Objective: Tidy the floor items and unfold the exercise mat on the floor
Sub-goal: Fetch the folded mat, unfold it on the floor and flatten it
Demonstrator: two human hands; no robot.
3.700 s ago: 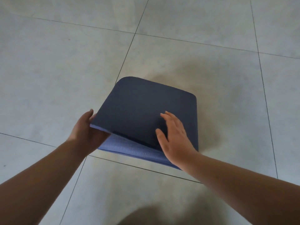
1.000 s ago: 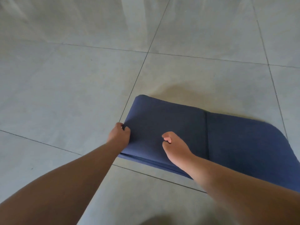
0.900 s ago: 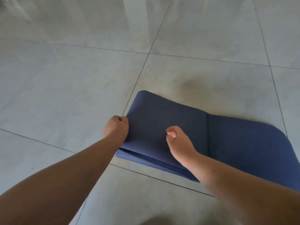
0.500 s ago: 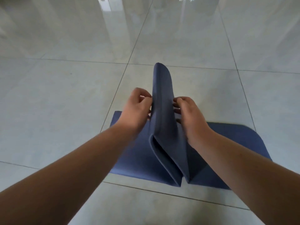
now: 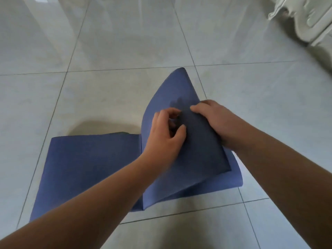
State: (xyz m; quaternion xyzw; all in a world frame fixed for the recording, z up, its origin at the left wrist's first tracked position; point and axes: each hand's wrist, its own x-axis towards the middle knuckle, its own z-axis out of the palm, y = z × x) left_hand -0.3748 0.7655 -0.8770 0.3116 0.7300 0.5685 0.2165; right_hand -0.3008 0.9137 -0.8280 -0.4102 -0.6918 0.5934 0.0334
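Observation:
A dark blue exercise mat (image 5: 86, 164) lies partly unfolded on the pale tiled floor. One panel lies flat on the left; a folded stack of panels tilts over to the right, its far corner raised. My left hand (image 5: 164, 135) rests on the upper face of the tilted stack with fingers curled. My right hand (image 5: 215, 121) grips the stack's right edge, fingers over the top. A lower layer of the mat pokes out on the floor under my right forearm.
The glossy grey tile floor (image 5: 125, 42) spreads all around the mat. A white ornate piece of furniture (image 5: 309, 18) stands at the far right corner. Dark grout lines cross the floor.
The folded stack, held upright between both hands half a second ago, has tipped over to the right. One panel now lies flat on the left. The view has swung right.

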